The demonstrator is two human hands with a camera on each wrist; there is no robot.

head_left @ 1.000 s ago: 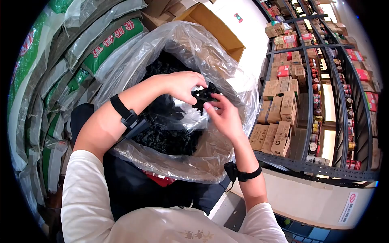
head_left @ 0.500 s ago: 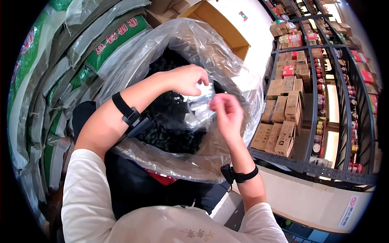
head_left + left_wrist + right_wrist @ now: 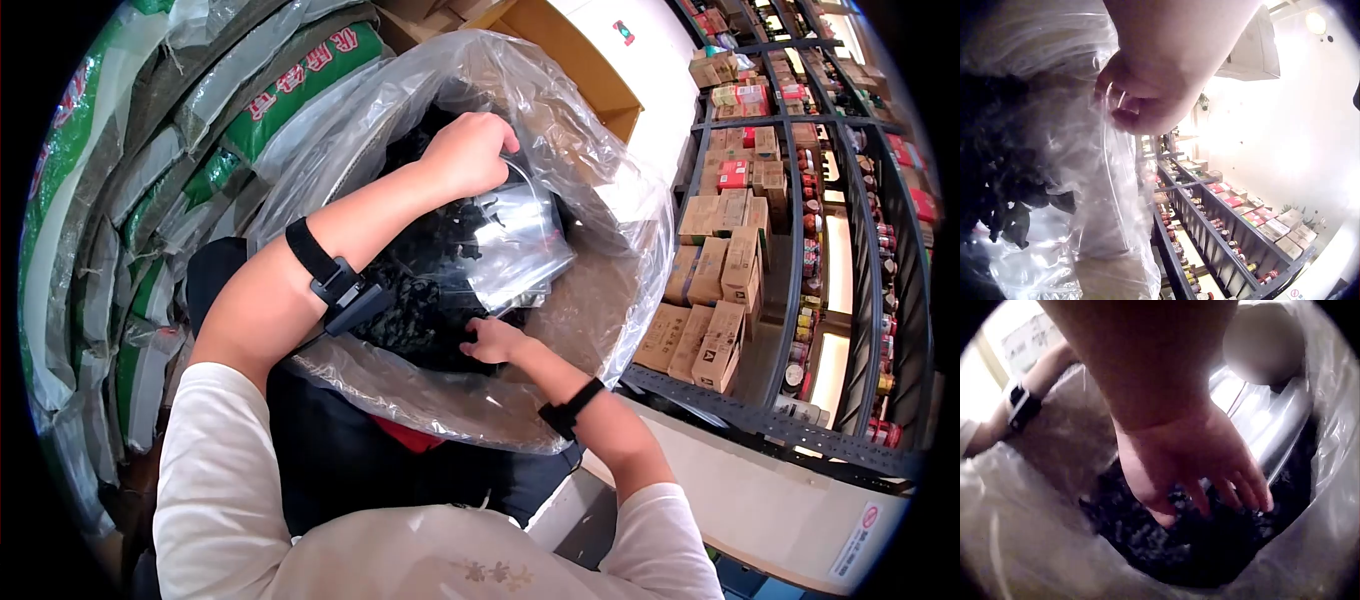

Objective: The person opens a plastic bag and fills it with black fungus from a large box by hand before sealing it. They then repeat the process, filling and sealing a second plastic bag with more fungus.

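My left hand (image 3: 467, 155) pinches the upper edge of a clear plastic bag (image 3: 520, 240) over the large lined container. In the left wrist view, curled fingers (image 3: 1124, 115) grip the bag's thin rim. Some black pieces show at the clear bag's left side. Below it, my right hand (image 3: 495, 341) reaches down to a heap of crinkled black dried pieces (image 3: 425, 325), which look like wood ear fungus. Its spread fingers (image 3: 1197, 499) point into the heap in the right wrist view, with the fingertips right at the pieces.
A big clear liner (image 3: 620, 190) lines the container and folds over its rim. Stacked green and white sacks (image 3: 290, 95) rise on the left. An open cardboard box (image 3: 595, 65) stands behind. Grey shelves (image 3: 785, 250) hold cartons (image 3: 725, 345) and jars on the right.
My right hand has let go of black pieces near the clear bag and moved down and left to the heap. The left hand has risen slightly, and the bag hangs more spread out.
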